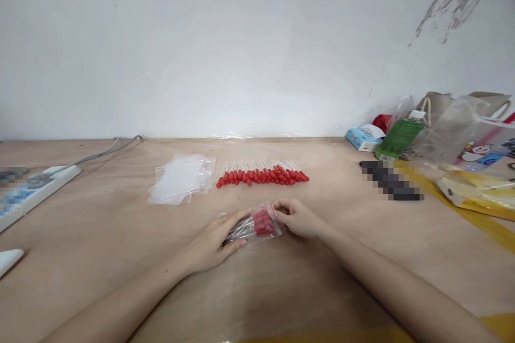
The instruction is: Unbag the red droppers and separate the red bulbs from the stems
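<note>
A small clear plastic bag (257,225) filled with red-tipped droppers lies on the wooden table (120,257) between my hands. My left hand (215,244) pinches the bag's left end between thumb and fingers. My right hand (298,217) grips the right end with its fingers curled over the edge. Just beyond them, a row of several loose droppers (263,174) with red bulbs lies side by side. A stack of empty clear bags (181,179) sits to the left of that row.
A white power strip (36,187) with a grey cable lies at the far left. At the right stand a green bottle (398,136), a blue tissue pack (362,139), plastic bags (462,134) and yellow packaging (478,193). A white wall rises behind the table.
</note>
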Available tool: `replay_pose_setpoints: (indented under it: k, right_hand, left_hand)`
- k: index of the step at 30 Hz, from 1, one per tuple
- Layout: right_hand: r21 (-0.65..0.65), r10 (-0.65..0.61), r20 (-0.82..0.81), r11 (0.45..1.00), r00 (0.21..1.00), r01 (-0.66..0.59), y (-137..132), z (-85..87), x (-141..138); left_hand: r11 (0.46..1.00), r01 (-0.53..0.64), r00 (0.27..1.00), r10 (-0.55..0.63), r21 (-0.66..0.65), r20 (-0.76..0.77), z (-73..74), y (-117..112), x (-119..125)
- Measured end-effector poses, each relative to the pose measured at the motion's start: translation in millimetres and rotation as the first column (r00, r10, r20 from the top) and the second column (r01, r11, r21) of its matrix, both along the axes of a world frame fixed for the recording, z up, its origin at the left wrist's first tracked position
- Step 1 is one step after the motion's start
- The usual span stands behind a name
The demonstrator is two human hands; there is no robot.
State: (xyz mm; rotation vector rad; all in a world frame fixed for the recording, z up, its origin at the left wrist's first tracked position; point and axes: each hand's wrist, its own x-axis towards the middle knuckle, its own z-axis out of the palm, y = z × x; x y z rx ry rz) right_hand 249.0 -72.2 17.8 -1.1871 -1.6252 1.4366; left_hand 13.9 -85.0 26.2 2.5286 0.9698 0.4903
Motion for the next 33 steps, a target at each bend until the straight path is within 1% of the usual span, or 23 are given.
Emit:
replay_pose_setpoints:
  k: [2, 4, 8, 12, 16, 18, 21, 24, 27, 29, 30, 32, 33]
  right_hand:
    - [-0.056, -0.027, -0.027, 0.998, 0.999, 0.025, -1, 3.5, 0]
    - [-0.104, -0.027, -0.034, 0.994, 0.999, 0.023, -2, 7.5, 2]
    - [-0.156, 0.023, -0.078, 0.987, 0.997, -0.035, -4, 11.8, 4]
    - [-0.125, 0.011, -0.162, 0.992, 0.987, -0.031, -6, 8.4, 0]
    - [-0.018, -0.104, -0.134, 0.995, 0.985, 0.103, -4, 6.8, 1]
    - [-0.011, -0.144, -0.129, 0.99, 0.981, 0.144, 1, 8.3, 8]
    - [-0.085, -0.096, -0.163, 0.993, 0.982, 0.083, 10, 11.7, 27]
    - [-0.125, -0.043, -0.134, 0.992, 0.99, 0.026, 22, 16.1, 52]
    - [-0.166, -0.05, -0.108, 0.986, 0.993, 0.031, 32, 23.6, 83]
    - [-0.165, -0.113, -0.103, 0.982, 0.988, 0.095, 38, 30.2, 108]
    - [-0.162, -0.164, -0.117, 0.976, 0.979, 0.144, 40, 33.4, 120]
    - [-0.144, -0.33, -0.181, 0.941, 0.926, 0.307, 46, 37.7, 141]
    - [-0.124, -0.416, -0.219, 0.909, 0.883, 0.397, 49, 38.2, 149]
  left_hand:
    - [1.0, -0.007, 1.0, 0.007, -0.001, -0.002, -0.1, 1, 0]
    - [1.0, -0.014, 1.0, 0.014, -0.005, -0.005, -0.1, 2, 0]
    - [0.999, -0.03, 1.0, 0.03, -0.015, 0.0, 1.2, 1, 2]
    - [0.998, -0.06, 0.998, 0.06, -0.031, -0.002, 2.3, -1, 3]
    - [0.997, -0.077, 0.997, 0.077, -0.029, 0.003, 0.8, -2, 2]
    - [0.997, -0.078, 0.997, 0.078, -0.029, 0.003, 0.4, -2, 2]
    - [0.997, -0.079, 0.997, 0.079, -0.013, 0.01, 1.5, -3, 1]
    - [0.999, -0.044, 0.998, 0.043, 0.029, 0.046, 2.5, -3, 0]
    - [0.995, -0.041, 0.995, 0.034, 0.088, 0.089, 0.5, -2, -2]
    - [0.991, -0.068, 0.993, 0.056, 0.115, 0.107, -2.1, 0, -3]
    - [0.99, -0.076, 0.992, 0.064, 0.117, 0.108, -3.6, 1, -4]
    - [0.991, -0.073, 0.993, 0.061, 0.116, 0.104, -6.3, 2, -4]
    - [0.991, -0.07, 0.993, 0.058, 0.113, 0.103, -7.4, 3, -5]
